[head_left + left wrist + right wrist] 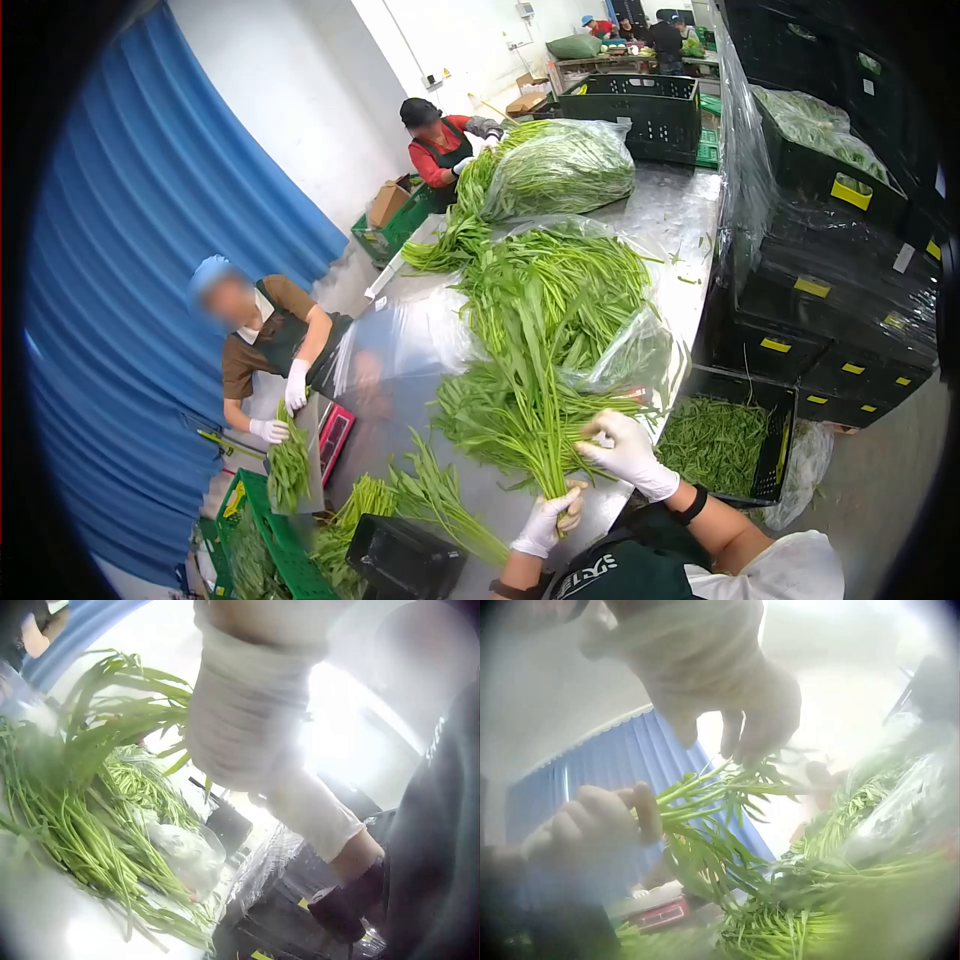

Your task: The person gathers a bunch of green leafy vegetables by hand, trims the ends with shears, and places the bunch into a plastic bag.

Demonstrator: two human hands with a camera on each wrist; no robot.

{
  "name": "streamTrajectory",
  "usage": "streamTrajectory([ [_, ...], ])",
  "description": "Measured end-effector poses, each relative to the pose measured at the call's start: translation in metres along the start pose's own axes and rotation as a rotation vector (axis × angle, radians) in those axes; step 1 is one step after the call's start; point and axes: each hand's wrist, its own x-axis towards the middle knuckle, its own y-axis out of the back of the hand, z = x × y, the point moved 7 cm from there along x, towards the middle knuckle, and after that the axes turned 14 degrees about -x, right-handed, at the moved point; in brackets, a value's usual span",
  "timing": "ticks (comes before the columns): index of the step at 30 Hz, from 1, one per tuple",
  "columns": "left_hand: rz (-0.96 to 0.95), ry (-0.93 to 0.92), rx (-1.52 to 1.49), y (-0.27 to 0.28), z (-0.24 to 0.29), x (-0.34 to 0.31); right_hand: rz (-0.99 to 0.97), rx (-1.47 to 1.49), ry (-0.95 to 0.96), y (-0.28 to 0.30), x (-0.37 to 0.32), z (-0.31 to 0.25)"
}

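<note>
In the head view my gloved left hand (548, 522) grips a bunch of water spinach (543, 425) by its stem ends, the long leaves pointing away across the table. My gloved right hand (628, 456) is just right of those stems, fingers loosely bent. The right wrist view shows the right hand (720, 690) above the held stems (694, 799), thumb and fingers apart, fingertips right at the leaves. The left hand (600, 825) curls round the stems there. Beyond the bunch lies a big heap of water spinach (600, 290), partly in a clear plastic bag (640, 350).
On the metal table (385, 405), loose greens (440, 490) lie left, near a black container (405, 555). One worker holds greens beside a red scale (337, 440); another handles greens farther back. Stacked black crates (830, 300) and a crate of greens (715, 445) stand right.
</note>
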Motion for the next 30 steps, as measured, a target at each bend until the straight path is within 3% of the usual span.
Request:
streamTrajectory([
  [1, 0.002, -0.001, -0.004, -0.001, -0.002, 0.000, -0.004, 0.000, 0.001, 0.002, 0.004, -0.006],
  [3, 0.045, -0.015, 0.024, -0.004, -0.004, -0.001, 0.169, -0.147, 0.121, 0.017, 0.011, -0.032],
  [7, 0.046, -0.050, 0.014, -0.004, -0.003, -0.001, -0.060, -0.261, 0.224, -0.027, 0.008, -0.031],
  [9, 0.075, -0.091, 0.005, -0.001, 0.003, -0.004, -0.090, -0.159, 0.216, -0.030, 0.002, -0.031],
  [11, 0.084, -0.118, 0.007, 0.005, 0.006, -0.003, -0.245, 0.301, 0.131, -0.031, -0.003, -0.029],
  [12, 0.086, -0.133, 0.015, 0.006, 0.007, -0.004, -0.284, 0.153, 0.302, -0.026, -0.007, -0.041],
  [13, 0.089, -0.135, 0.012, 0.006, 0.007, -0.005, -0.288, 0.155, 0.304, -0.021, -0.011, -0.043],
  [15, 0.098, -0.256, -0.052, 0.000, 0.017, -0.006, -0.706, 0.763, -0.064, -0.039, -0.031, -0.036],
  [16, 0.226, -0.216, 0.037, -0.004, 0.021, -0.004, -0.752, 0.992, -0.290, -0.042, -0.036, -0.026],
  [17, 0.221, -0.217, 0.036, -0.005, 0.022, -0.002, -0.749, 0.988, -0.289, -0.043, -0.034, -0.027],
  [19, 0.254, -0.275, -0.004, 0.001, 0.023, 0.000, -0.525, 0.727, -0.389, -0.044, -0.025, -0.014],
  [20, 0.229, -0.318, -0.028, 0.000, 0.023, 0.000, -0.394, 0.647, -0.316, -0.046, -0.022, -0.012],
  [21, 0.228, -0.314, -0.026, 0.002, 0.020, 0.002, -0.391, 0.647, -0.318, -0.048, -0.021, -0.014],
  [23, 0.336, -0.395, 0.145, 0.010, 0.019, 0.005, -0.309, 0.337, -0.100, -0.043, -0.011, -0.028],
  [25, 0.327, -0.465, 0.118, 0.009, 0.017, 0.006, -0.306, 0.382, -0.161, -0.049, -0.014, -0.033],
  [27, 0.401, -0.521, 0.242, 0.018, 0.017, 0.005, -0.214, 0.034, 0.038, -0.039, -0.009, -0.050],
  [30, 0.368, -0.550, 0.219, 0.013, 0.018, 0.000, -0.260, 0.071, 0.016, -0.049, -0.010, -0.041],
])
